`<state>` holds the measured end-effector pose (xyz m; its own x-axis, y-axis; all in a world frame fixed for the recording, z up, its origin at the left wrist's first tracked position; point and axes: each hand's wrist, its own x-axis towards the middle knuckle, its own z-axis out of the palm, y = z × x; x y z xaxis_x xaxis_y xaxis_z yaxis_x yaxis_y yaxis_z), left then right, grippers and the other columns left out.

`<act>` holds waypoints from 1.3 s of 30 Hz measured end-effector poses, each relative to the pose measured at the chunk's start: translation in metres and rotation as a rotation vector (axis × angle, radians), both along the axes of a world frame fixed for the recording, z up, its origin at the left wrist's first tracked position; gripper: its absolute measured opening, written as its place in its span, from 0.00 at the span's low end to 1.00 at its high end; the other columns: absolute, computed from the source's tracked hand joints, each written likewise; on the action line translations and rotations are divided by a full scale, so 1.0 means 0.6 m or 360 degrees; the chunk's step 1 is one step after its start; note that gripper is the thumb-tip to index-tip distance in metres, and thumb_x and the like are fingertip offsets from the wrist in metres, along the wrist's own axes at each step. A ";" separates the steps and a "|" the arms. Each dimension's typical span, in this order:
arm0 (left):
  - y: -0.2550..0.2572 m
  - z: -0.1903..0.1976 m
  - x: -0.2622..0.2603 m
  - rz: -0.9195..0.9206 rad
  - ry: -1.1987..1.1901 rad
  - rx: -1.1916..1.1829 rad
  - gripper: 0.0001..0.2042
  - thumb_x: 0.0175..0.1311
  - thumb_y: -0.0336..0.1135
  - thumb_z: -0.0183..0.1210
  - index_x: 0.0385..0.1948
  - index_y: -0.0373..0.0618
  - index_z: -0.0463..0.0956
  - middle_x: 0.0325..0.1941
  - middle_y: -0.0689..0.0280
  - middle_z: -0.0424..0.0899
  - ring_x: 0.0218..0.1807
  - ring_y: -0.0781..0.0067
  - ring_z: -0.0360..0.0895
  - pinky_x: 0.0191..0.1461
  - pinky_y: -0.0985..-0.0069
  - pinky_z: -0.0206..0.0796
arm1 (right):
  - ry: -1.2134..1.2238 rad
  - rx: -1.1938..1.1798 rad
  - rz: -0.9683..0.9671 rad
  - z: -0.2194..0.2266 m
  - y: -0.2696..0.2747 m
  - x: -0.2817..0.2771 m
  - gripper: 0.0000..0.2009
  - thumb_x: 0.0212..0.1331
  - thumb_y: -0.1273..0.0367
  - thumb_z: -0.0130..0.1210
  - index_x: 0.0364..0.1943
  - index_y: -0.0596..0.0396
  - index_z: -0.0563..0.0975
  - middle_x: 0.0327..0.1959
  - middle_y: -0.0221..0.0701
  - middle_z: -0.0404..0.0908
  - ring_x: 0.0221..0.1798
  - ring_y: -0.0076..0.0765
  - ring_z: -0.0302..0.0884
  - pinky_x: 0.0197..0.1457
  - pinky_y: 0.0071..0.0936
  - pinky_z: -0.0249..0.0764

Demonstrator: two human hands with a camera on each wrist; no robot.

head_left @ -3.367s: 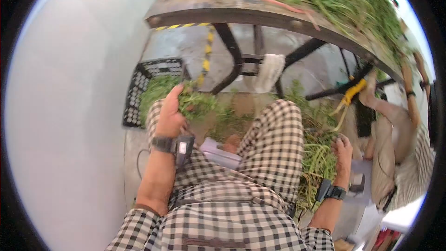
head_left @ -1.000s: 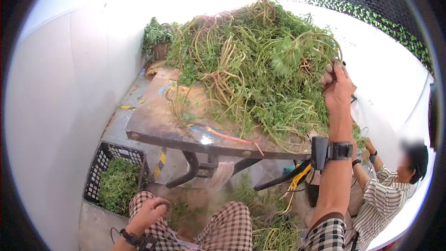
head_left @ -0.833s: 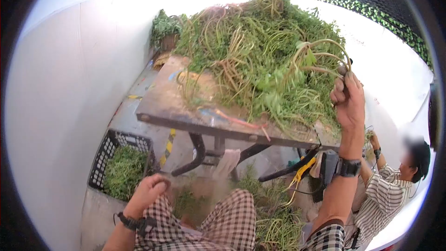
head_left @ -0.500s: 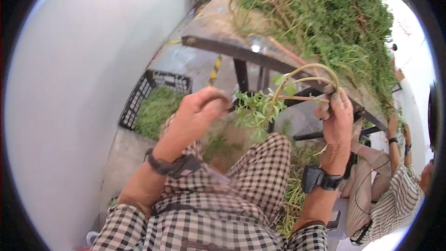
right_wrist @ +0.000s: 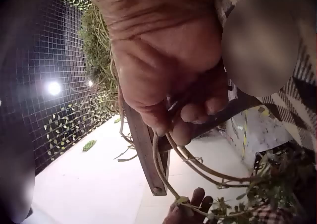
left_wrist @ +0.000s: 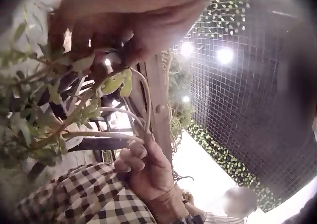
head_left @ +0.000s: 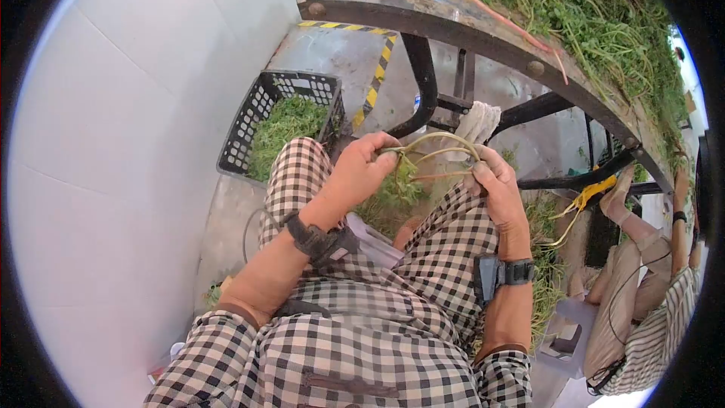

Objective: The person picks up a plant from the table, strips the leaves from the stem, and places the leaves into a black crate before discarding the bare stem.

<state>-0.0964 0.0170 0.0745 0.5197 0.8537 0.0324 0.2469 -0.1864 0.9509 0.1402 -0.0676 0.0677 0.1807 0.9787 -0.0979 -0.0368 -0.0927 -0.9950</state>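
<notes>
Above the lap, a leafy green plant sprig (head_left: 405, 183) stretches between my two hands. My right hand (head_left: 500, 187) pinches the cut ends of its long bare stems (right_wrist: 163, 172) between thumb and fingers. The stems arch leftward to my left hand (head_left: 364, 175), whose thumb and fingertips pinch one stem near the leaves. Seen from the left wrist, small leaves (left_wrist: 47, 130) hang below that hand, and the right hand (left_wrist: 148, 177) holds the stems in a bunch. The left fingertips are partly in shadow there.
A wooden table (head_left: 362, 11) heaped with greens (head_left: 596, 38) stands ahead. A black crate (head_left: 242, 132) holding picked greens is on the floor at left, beside the wall (head_left: 113, 181). More stems (head_left: 544, 257) lie right of the legs. Another person (head_left: 649, 279) sits at far right.
My right hand took stems at the table heap and brought them down over the lap. My left hand, earlier near the crate, then came up and now pinches a stem. The head view tilted down.
</notes>
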 end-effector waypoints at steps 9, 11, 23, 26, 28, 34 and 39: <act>-0.003 -0.014 0.011 -0.0087 0.0172 -0.0046 0.09 0.56 0.30 0.48 0.37 0.38 0.72 0.23 0.73 0.72 0.26 0.86 0.65 0.31 0.83 0.60 | 0.0119 -0.0087 0.0114 -0.025 0.012 0.028 0.22 0.55 0.61 0.51 0.51 0.62 0.70 0.36 0.29 0.76 0.33 0.19 0.69 0.37 0.16 0.66; -0.005 -0.012 0.012 -0.0119 0.0329 0.0147 0.09 0.55 0.30 0.49 0.35 0.39 0.72 0.21 0.69 0.73 0.23 0.82 0.67 0.29 0.81 0.61 | 0.0068 -0.0046 0.0070 -0.023 0.009 0.027 0.22 0.55 0.61 0.51 0.51 0.62 0.70 0.37 0.29 0.76 0.33 0.19 0.69 0.38 0.16 0.66; 0.002 -0.034 0.005 -0.0112 0.0486 0.0341 0.10 0.43 0.29 0.49 0.30 0.37 0.70 0.18 0.57 0.70 0.21 0.67 0.69 0.28 0.75 0.62 | 0.0031 -0.0131 0.0162 -0.014 0.004 0.022 0.19 0.55 0.62 0.51 0.47 0.60 0.73 0.25 0.24 0.73 0.26 0.16 0.65 0.28 0.13 0.61; 0.008 -0.030 -0.002 -0.0160 0.0421 0.0257 0.08 0.45 0.27 0.48 0.29 0.38 0.71 0.17 0.63 0.70 0.21 0.73 0.68 0.27 0.77 0.61 | 0.0080 -0.0175 0.0184 -0.019 0.012 0.025 0.18 0.55 0.63 0.52 0.47 0.60 0.73 0.25 0.23 0.72 0.24 0.15 0.64 0.25 0.13 0.59; 0.007 -0.017 -0.006 -0.0113 0.0208 -0.0259 0.06 0.47 0.26 0.47 0.26 0.39 0.71 0.19 0.66 0.71 0.22 0.76 0.68 0.28 0.79 0.61 | 0.0138 -0.0191 0.0188 -0.025 0.016 0.028 0.18 0.55 0.64 0.52 0.47 0.59 0.73 0.25 0.23 0.72 0.22 0.15 0.62 0.24 0.13 0.57; 0.028 -0.022 -0.030 0.0092 -0.0758 -0.1091 0.04 0.52 0.24 0.45 0.27 0.42 0.69 0.28 0.65 0.74 0.25 0.77 0.69 0.25 0.82 0.63 | 0.0693 -0.0026 -0.0016 -0.033 0.018 0.041 0.18 0.59 0.66 0.51 0.52 0.58 0.68 0.19 0.19 0.63 0.18 0.15 0.54 0.21 0.16 0.53; 0.034 -0.031 -0.031 0.0120 -0.0723 -0.1223 0.06 0.57 0.25 0.43 0.33 0.43 0.68 0.27 0.65 0.73 0.19 0.81 0.64 0.19 0.85 0.59 | 0.0633 -0.0141 0.0020 -0.034 0.019 0.037 0.18 0.59 0.68 0.50 0.52 0.57 0.67 0.19 0.18 0.60 0.18 0.14 0.53 0.21 0.16 0.53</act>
<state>-0.1149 0.0376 0.0557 0.5376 0.7558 -0.3738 -0.1978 0.5440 0.8155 0.1624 -0.0565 0.0473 0.1001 0.9652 -0.2416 -0.4155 -0.1801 -0.8916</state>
